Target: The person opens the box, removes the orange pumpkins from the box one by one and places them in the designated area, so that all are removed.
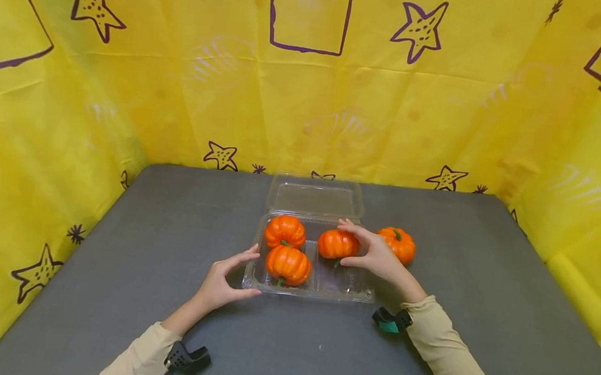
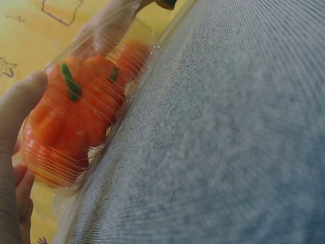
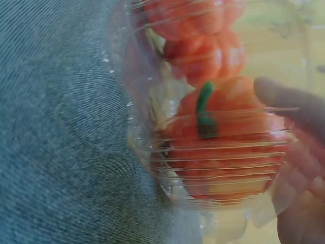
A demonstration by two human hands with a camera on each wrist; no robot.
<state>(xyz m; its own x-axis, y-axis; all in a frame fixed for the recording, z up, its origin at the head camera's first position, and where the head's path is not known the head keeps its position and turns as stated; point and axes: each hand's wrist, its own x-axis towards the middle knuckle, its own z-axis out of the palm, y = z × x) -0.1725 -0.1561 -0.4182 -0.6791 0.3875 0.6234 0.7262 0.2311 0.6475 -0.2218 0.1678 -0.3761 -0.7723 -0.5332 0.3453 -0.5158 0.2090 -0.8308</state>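
Nearest you, black wrist mounts (image 1: 186, 357) sit at the ends of your beige sleeves (image 1: 457, 369), over the grey table (image 1: 316, 354). Your left hand (image 1: 221, 283) has its thumb and fingers spread apart at the left edge of the clear container (image 1: 342, 285); you can't tell whether they touch it. Just inside, the front pumpkin (image 1: 288, 266) lies in the left compartment. Your right hand (image 1: 381, 260) curls its thumb and fingers round the held pumpkin (image 1: 335, 244), in the rear of the right compartment. Level with it, the rear pumpkin (image 1: 285, 231) sits behind the front one. The outside pumpkin (image 1: 399, 247) rests right of the container, partly behind your hand. Farther back, the lid (image 1: 316, 198) stands open before the yellow cloth (image 1: 298, 108).
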